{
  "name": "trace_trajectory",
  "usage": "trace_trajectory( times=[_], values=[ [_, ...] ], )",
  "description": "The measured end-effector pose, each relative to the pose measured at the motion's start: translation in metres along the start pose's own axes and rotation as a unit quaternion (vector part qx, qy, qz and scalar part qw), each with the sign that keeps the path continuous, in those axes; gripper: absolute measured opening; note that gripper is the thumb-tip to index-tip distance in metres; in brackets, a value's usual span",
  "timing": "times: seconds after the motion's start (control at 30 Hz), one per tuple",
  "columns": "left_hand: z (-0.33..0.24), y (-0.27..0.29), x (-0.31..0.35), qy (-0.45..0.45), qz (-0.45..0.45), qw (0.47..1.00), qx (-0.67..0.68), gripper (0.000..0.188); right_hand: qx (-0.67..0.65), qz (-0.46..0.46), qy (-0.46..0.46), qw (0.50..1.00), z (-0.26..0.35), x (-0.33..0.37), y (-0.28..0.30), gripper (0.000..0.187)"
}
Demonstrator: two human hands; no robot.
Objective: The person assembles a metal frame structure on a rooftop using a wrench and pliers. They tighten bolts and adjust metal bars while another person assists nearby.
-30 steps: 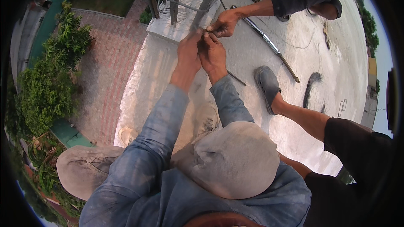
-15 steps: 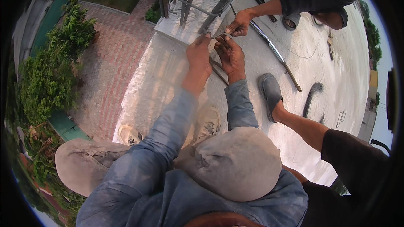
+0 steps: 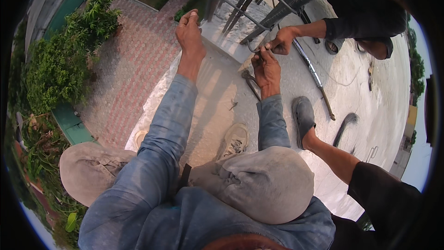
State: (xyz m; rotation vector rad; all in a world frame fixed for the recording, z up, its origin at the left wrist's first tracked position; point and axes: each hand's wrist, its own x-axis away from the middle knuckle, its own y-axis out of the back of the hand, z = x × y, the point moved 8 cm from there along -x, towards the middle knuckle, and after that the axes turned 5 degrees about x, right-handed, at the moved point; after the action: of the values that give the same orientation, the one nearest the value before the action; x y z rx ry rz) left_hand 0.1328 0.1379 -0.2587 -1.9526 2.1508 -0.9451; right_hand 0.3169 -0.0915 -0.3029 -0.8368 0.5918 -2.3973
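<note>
Right hand (image 3: 267,67) grip closed on a thin tie wire (image 3: 257,52) at the rebar cage (image 3: 259,0) — left hand (image 3: 189,32) open, reaching the bars. Best practice, likely: steady the bar before twisting — co-worker's hand (image 3: 280,44) is close.

My denim sleeves (image 3: 162,153) look soft and dusty-matt, the rebar cage (image 3: 259,0) by my grip is dark ribbed steel, the concrete slab (image 3: 217,88) is pale and gritty, and the shoe (image 3: 304,118) looks like matt rubber.
</note>
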Motion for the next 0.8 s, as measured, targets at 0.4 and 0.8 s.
trace_trajectory(
  times=[0.4, 0.8],
  values=[
    [-0.029, -0.043, -0.008, -0.223, 0.345, 0.869, -0.275, 0.057, 0.257, -0.009, 0.067, 0.964, 0.019, 0.032, 0.023, 0.028],
    [-0.019, -0.044, -0.022, -0.191, 0.337, 0.883, -0.264, 0.044, 0.835, -0.281, 0.164, 0.444, 0.199, 0.005, 0.218, 0.063]
  ],
)
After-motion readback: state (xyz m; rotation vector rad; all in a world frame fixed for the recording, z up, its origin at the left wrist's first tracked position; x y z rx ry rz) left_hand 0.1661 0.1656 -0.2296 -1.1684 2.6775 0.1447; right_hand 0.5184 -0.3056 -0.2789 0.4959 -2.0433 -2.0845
